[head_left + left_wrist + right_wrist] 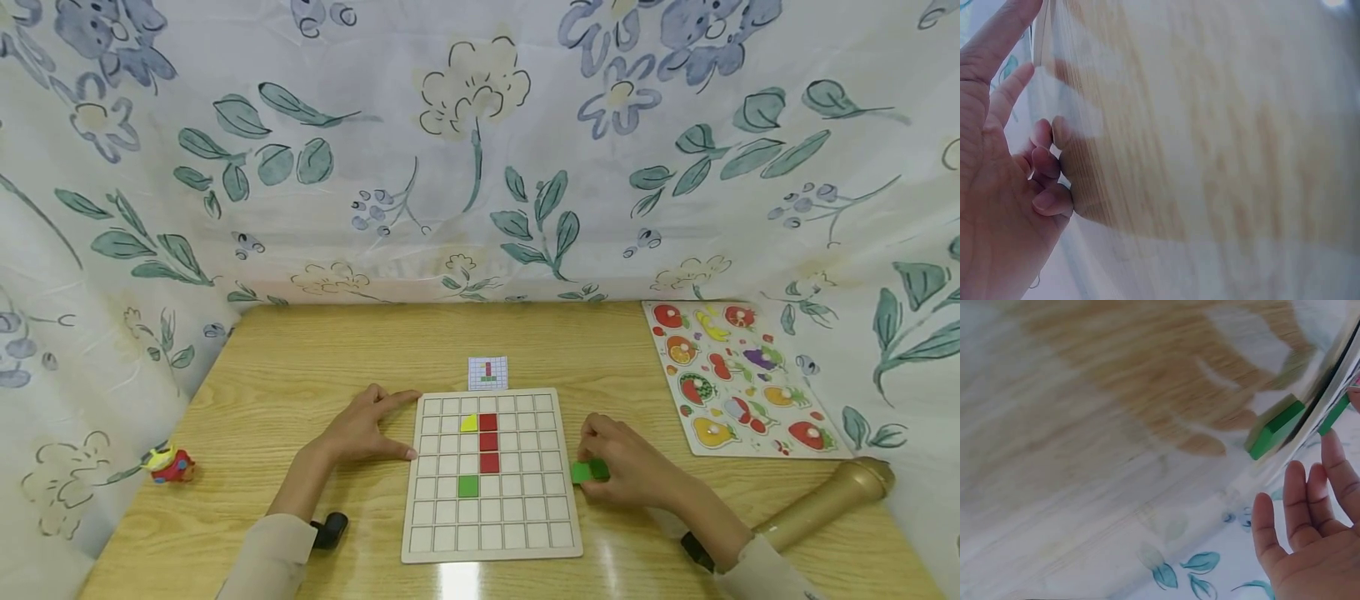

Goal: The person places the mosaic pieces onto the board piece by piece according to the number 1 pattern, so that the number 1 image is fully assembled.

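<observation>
A pale wooden grid board [525, 533] lies in the middle of the table. On it are a yellow corner-shaped piece [468, 423], red square tiles [488, 442] in a column, and a green square tile [468, 486]. My left hand [363, 429] rests at the board's left edge, thumb and index finger touching it. Right of the board, my right hand [626, 462] pinches a green tile [1335, 415] between thumb and finger. Another green tile [1279, 428] lies on the table under that hand. My left fingertips [1052, 199] touch the tabletop.
A small printed pattern card [488, 373] lies at the board's far edge. To the right are a fruit puzzle board [742, 383] and a gold cylindrical object [832, 500]. A small red and yellow toy [171, 463] sits at the left edge. Flowered cloth [480, 167] hangs behind.
</observation>
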A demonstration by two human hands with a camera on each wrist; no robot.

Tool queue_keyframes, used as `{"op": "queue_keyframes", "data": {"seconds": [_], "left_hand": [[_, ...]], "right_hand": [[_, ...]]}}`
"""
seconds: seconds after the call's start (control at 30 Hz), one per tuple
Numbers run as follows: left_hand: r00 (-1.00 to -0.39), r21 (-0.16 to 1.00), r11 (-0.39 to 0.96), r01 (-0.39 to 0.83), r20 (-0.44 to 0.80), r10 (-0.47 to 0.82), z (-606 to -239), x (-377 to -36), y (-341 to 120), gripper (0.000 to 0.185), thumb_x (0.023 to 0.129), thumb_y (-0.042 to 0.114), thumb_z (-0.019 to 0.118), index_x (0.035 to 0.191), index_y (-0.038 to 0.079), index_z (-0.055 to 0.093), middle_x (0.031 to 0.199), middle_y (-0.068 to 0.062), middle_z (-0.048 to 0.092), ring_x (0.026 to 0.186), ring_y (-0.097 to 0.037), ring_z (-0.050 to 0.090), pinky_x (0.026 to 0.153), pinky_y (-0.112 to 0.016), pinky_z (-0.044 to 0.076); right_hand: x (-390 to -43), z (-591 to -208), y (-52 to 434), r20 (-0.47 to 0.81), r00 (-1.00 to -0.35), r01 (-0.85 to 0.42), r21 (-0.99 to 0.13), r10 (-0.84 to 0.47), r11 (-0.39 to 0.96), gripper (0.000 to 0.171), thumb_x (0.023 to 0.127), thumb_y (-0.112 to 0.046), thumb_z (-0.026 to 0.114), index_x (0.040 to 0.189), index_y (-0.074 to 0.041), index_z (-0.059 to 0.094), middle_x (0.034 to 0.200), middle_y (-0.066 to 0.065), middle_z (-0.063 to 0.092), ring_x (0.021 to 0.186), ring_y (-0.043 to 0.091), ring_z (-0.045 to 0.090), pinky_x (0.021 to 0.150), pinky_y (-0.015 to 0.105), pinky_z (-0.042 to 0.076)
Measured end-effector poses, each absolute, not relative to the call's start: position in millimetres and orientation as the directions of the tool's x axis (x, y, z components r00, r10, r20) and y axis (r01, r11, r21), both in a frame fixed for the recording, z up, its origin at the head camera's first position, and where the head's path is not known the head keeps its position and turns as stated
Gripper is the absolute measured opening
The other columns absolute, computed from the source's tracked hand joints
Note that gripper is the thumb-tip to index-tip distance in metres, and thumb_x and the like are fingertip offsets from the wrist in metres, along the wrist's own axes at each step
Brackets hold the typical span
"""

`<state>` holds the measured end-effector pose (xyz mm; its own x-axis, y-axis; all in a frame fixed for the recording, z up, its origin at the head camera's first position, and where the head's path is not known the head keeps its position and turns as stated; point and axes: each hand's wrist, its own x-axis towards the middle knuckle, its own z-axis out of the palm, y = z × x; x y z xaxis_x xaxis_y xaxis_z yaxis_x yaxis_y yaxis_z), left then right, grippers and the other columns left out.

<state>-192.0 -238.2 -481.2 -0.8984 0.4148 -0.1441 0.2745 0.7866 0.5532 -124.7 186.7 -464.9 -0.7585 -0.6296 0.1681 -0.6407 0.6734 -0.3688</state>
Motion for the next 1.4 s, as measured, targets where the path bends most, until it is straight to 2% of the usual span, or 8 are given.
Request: {"op": "queue_keyframes", "data": {"seconds": [0.13, 0.37, 0.83, 1.03, 1.17, 1.4], "left_hand": [[-0.899, 0.554, 0.787, 0.272, -0.144, 0.413, -481, -192, -238, 0.098, 0.063, 0.057, 0.088, 0.148, 0.029, 0.047, 0.097, -0.005, 0.037, 0.084, -0.019, 0.035, 0.069, -0.033, 0.032], [-0.902, 0.551, 0.79, 0.269, -0.144, 0.408, -482, -192, -239, 0.098, 0.062, 0.058, 0.088, 0.148, 0.03, 0.048, 0.097, -0.005, 0.036, 0.084, -0.019, 0.035, 0.069, -0.033, 0.031], [-0.904, 0.561, 0.782, 0.27, -0.133, 0.407, -482, -192, -240, 0.097, 0.062, 0.057, 0.088, 0.147, 0.03, 0.049, 0.097, -0.005, 0.037, 0.085, -0.02, 0.035, 0.07, -0.034, 0.032], [-0.9, 0.551, 0.786, 0.281, -0.132, 0.415, -483, -193, -240, 0.098, 0.063, 0.059, 0.087, 0.148, 0.03, 0.048, 0.097, -0.004, 0.037, 0.086, -0.019, 0.035, 0.069, -0.032, 0.032], [-0.9, 0.561, 0.78, 0.278, -0.133, 0.416, -484, -194, -240, 0.098, 0.062, 0.059, 0.087, 0.147, 0.03, 0.048, 0.096, -0.005, 0.037, 0.085, -0.019, 0.035, 0.069, -0.033, 0.031], [-0.904, 0.557, 0.787, 0.266, -0.139, 0.405, -484, -194, -240, 0.098, 0.061, 0.058, 0.088, 0.147, 0.031, 0.049, 0.097, -0.005, 0.037, 0.086, -0.02, 0.035, 0.07, -0.033, 0.032]], "right_hand": [[-126, -463, 182, 0.188, -0.752, -0.65, -0.366, -0.631, 0.666, 0.018, 0.073, -0.022, 0.081, 0.082, -0.018, 0.066, 0.099, -0.008, 0.046, 0.087, 0.004, 0.041, 0.078, 0.029, 0.041], [-126, -460, 170, 0.139, -0.751, -0.638, -0.403, -0.645, 0.656, 0.02, 0.076, -0.024, 0.082, 0.086, -0.015, 0.067, 0.102, -0.008, 0.046, 0.089, 0.005, 0.041, 0.081, 0.03, 0.042], [-127, -461, 140, 0.108, -0.734, -0.641, -0.435, -0.671, 0.632, 0.02, 0.078, -0.028, 0.08, 0.088, -0.016, 0.067, 0.102, -0.009, 0.044, 0.088, 0.007, 0.041, 0.082, 0.028, 0.042], [-127, -462, 126, 0.129, -0.697, -0.686, -0.408, -0.705, 0.602, 0.02, 0.078, -0.027, 0.08, 0.086, -0.015, 0.067, 0.1, -0.006, 0.046, 0.085, 0.007, 0.041, 0.08, 0.026, 0.042], [-128, -457, 116, 0.125, -0.694, -0.692, -0.389, -0.709, 0.608, 0.02, 0.079, -0.028, 0.079, 0.087, -0.014, 0.068, 0.101, -0.006, 0.047, 0.086, 0.007, 0.041, 0.081, 0.027, 0.042], [-129, -452, 100, 0.111, -0.675, -0.705, -0.386, -0.729, 0.594, 0.019, 0.079, -0.028, 0.078, 0.087, -0.014, 0.068, 0.102, -0.006, 0.048, 0.089, 0.008, 0.042, 0.086, 0.029, 0.043]]}}
